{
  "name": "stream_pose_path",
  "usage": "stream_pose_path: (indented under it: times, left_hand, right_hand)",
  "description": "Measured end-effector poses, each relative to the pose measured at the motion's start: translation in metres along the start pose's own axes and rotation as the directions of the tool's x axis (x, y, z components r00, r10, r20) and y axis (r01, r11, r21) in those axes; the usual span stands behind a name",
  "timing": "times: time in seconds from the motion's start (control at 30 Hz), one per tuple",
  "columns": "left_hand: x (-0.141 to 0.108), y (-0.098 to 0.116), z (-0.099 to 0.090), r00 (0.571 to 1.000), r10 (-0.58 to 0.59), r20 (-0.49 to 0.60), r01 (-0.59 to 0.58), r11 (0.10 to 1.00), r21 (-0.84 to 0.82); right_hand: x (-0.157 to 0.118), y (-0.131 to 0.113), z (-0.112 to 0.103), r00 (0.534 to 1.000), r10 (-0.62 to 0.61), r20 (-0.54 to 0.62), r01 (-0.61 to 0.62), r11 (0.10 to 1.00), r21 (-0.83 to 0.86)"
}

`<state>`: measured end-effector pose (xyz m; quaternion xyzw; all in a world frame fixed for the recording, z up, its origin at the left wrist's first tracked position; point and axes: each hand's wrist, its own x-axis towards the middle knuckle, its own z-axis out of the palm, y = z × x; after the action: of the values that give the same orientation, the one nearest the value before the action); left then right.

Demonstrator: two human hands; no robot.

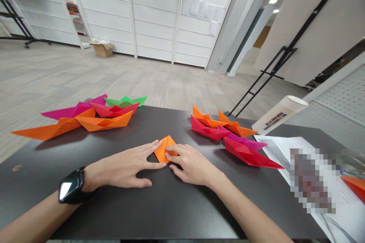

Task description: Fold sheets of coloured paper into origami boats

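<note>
A person's left hand (pixel 125 165), a black smartwatch (pixel 71 186) at the wrist, lies with fingers spread on a black table (pixel 114 212), its fingertips (pixel 156 144) touching a small folded piece of orange origami paper (pixel 164 149) near the table's far-middle. The right hand (pixel 192 163) meets the paper from the other side, fingers (pixel 172 151) laid across it; whether they grip it cannot be told. Origami boats in orange, magenta, red and green sit in a left cluster (pixel 114 109) and a right cluster (pixel 209 125), with printed sheets (pixel 285 148) and a white cardboard tube (pixel 276 115) beyond.
</note>
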<state>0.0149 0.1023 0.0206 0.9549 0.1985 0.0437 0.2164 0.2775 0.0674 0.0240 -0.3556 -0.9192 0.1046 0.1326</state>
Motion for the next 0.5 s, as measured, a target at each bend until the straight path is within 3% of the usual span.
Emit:
stream_pose_path:
  times: [0.2, 0.37, 0.5]
  left_hand:
    - [-0.001, -0.001, 0.002, 0.999, -0.001, -0.035, -0.002, 0.998, -0.062]
    - [-0.003, 0.001, -0.003, 1.000, -0.023, 0.000, 0.022, 0.998, -0.053]
    - [0.000, 0.002, -0.002, 0.997, -0.040, -0.063, 0.036, 0.997, -0.063]
  right_hand:
    - [0.000, 0.003, 0.003, 0.997, -0.070, 0.034, 0.065, 0.989, 0.132]
    - [-0.004, 0.014, -0.006, 0.998, 0.014, 0.057, -0.027, 0.972, 0.234]
    - [-0.004, 0.018, -0.009, 0.999, 0.027, 0.044, -0.039, 0.957, 0.289]
